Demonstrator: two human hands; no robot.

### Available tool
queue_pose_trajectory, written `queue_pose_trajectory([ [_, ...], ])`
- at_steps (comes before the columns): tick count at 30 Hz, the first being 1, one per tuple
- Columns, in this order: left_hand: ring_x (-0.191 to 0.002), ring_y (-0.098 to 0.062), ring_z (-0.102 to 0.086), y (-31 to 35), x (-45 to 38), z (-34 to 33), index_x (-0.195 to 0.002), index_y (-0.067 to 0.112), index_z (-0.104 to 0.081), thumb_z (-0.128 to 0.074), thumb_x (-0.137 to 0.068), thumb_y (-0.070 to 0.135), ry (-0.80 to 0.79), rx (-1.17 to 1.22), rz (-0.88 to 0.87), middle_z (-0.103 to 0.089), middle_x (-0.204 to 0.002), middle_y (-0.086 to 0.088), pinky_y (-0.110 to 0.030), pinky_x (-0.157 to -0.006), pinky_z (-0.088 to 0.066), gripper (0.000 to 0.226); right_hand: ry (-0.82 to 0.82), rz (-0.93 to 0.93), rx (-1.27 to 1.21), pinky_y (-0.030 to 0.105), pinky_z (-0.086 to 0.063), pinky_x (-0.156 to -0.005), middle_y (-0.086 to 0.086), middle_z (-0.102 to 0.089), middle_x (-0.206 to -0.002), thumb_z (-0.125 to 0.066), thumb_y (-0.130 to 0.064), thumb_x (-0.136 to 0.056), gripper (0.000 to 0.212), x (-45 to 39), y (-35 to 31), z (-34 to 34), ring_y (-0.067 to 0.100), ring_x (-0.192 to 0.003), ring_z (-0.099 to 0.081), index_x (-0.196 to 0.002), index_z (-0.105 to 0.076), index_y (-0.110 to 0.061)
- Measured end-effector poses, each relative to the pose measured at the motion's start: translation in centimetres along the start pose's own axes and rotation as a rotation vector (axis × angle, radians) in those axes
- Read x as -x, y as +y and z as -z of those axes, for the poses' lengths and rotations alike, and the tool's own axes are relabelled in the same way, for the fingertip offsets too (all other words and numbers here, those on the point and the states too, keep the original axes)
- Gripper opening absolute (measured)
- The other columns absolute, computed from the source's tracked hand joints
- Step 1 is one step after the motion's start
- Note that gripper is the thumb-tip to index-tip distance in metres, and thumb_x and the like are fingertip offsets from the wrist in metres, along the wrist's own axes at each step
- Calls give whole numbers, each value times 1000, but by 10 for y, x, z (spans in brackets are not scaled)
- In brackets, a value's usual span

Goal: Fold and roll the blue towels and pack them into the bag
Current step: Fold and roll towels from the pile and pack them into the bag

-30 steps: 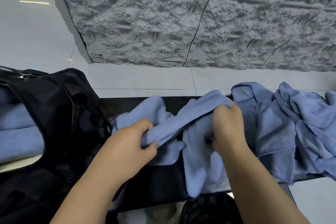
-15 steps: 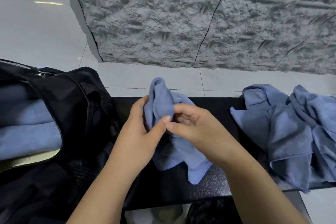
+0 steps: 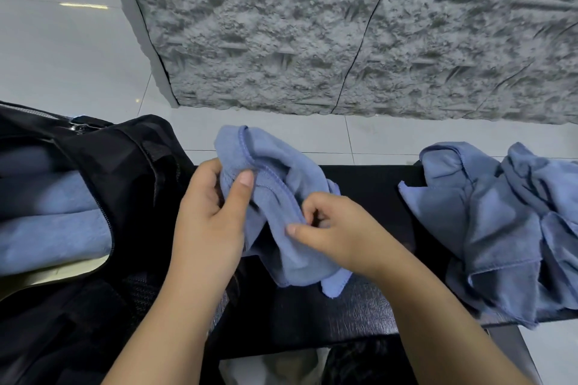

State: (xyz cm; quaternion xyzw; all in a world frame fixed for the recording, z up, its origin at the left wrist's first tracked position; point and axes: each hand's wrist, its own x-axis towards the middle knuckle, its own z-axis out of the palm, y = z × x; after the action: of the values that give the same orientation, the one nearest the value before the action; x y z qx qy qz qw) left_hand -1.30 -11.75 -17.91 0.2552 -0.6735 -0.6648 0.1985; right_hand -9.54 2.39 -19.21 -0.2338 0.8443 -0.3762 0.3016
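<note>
Crumpled blue towel held up over the middle of the black table, lower corner drooping to the tabletop. Left hand grips the towel's upper left part, thumb pressed on the stitched hem, fingers curled behind the cloth. Right hand pinches the hem lower down, fingers bent round the fabric, thumb pointing left. Loose heap of blue towels lies on the table's right end, well apart from the hands, partly hanging over the near edge. Black bag sits at left, unzipped; folded blue towels lie inside. Behind: pale tiled floor, rough grey wall panel.
</note>
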Motion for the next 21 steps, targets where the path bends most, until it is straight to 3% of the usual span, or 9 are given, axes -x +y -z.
queue_pose_trajectory([
  [3, -96, -6, -65, -1, 0, -3, -115, 27, -50, -53, -90, 3, -109, 142, 62, -71, -101, 5, -26, -82, -51, 34, 144, -21, -171, 19, -29, -52, -13, -37, -50, -56, -19, -90, 24, -6, -2, -1, 3, -49, -31, -72, -40, -22],
  [5, -92, 1, -62, -1, 2, -6, -118, 32, -45, -46, -89, -12, -231, 169, 90, -71, -101, 10, -17, -79, -50, 53, 160, -35, -398, 25, -37, -61, -7, -48, -62, -55, -32, -91, 14, -7, -7, -1, 8, -60, -42, -82, -48, -23],
  [7, -87, 5, -60, -1, 6, -8, -126, 35, -41, -38, -86, -21, -381, 113, 72, -67, -110, 9, -11, -74, -46, 68, 108, -81, -477, 33, -49, -81, 4, -66, -85, -59, -63, -74, 47, -7, -6, -2, 16, -82, -61, -91, -58, -19],
  [9, -85, 2, -60, -5, 8, -7, -132, 39, -38, -39, -86, -21, -493, 38, 35, -63, -119, 12, -11, -72, -44, 76, 55, -85, -415, 52, -47, -94, 19, -64, -107, -61, -75, -57, 80, -6, -6, -6, 33, -104, -61, -100, -60, -8],
  [10, -83, -2, -59, -6, 8, -6, -133, 43, -37, -43, -87, -17, -507, -11, 18, -61, -120, 16, -15, -71, -45, 76, 58, -81, -388, 56, -46, -94, 23, -62, -109, -62, -72, -58, 81, -6, -6, -7, 37, -106, -59, -102, -60, -4],
  [12, -87, -16, -57, -10, 7, -6, -132, 49, -37, -54, -86, -7, -463, -121, -5, -56, -117, 21, -24, -75, -50, 75, 115, -85, -394, 57, -47, -91, 23, -64, -105, -60, -58, -66, 63, -9, -5, -6, 35, -102, -62, -99, -61, -4],
  [17, -92, -3, -55, -20, 6, -6, -99, 41, -50, -67, -79, 5, -314, -412, -132, -55, -98, 19, -12, -76, -43, 45, 270, -170, -649, 43, -48, -80, 17, -63, -82, -61, -41, -80, 28, -13, 0, -2, 19, -80, -58, -74, -58, -14],
  [19, -80, -3, -58, -23, 5, -2, -86, 36, -53, -64, -80, 7, -286, -494, -101, -60, -84, 15, -15, -70, -46, 32, 336, -165, -782, 38, -48, -80, 9, -64, -88, -56, -33, -92, 19, -13, -1, 2, 20, -84, -61, -84, -61, -16],
  [21, -63, -5, -56, -25, 4, 2, -77, 32, -54, -60, -83, 14, -247, -593, -51, -61, -72, 11, -22, -59, -46, 20, 450, -159, -835, 42, -51, -90, 12, -67, -104, -50, -31, -96, 20, -14, 2, 7, 25, -98, -65, -102, -60, -15],
])
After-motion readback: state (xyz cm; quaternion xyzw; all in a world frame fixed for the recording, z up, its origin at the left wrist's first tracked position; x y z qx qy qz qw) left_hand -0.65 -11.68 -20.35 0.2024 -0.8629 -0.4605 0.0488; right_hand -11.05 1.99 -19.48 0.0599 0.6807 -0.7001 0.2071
